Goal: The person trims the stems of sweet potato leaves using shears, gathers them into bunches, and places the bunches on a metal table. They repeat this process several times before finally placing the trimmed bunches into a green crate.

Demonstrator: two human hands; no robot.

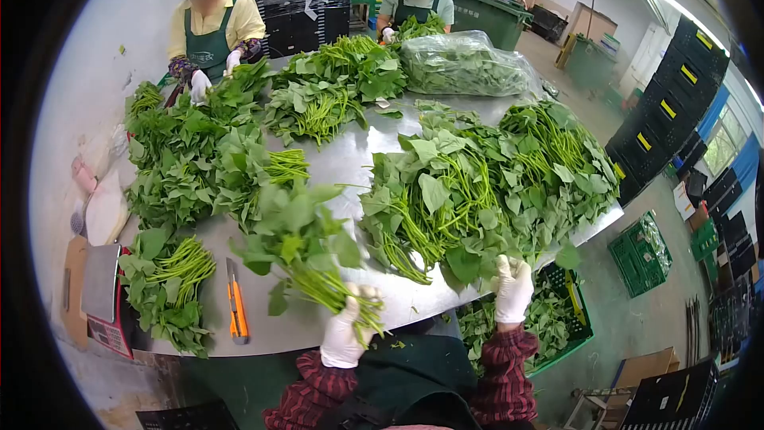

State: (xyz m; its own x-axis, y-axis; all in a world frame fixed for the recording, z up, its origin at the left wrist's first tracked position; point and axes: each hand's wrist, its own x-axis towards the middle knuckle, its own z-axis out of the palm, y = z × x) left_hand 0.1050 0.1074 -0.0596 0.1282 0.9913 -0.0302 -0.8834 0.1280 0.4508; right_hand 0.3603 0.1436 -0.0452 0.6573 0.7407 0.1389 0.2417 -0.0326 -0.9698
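My left hand (347,328), in a white glove, is closed around the stems of a bunch of leafy greens (298,243). The bunch tilts up and left over the table, its broad leaves at the far end and stem ends poking out below my fist. At the table's front edge, my gloved right hand (514,293) has its fingers curled against the near side of a big heap of leafy greens (469,183). What its fingertips pinch, if anything, is too small to make out. An orange utility knife (237,306) lies left of my left hand, beside another bunch (179,279).
More greens (175,159) cover the table's left side. A filled plastic bag (469,64) lies at the back. Two co-workers in aprons (211,44) stand across the steel table (338,167). Below my right hand is a green crate (585,326) of leaves; a scale (107,302) sits left.
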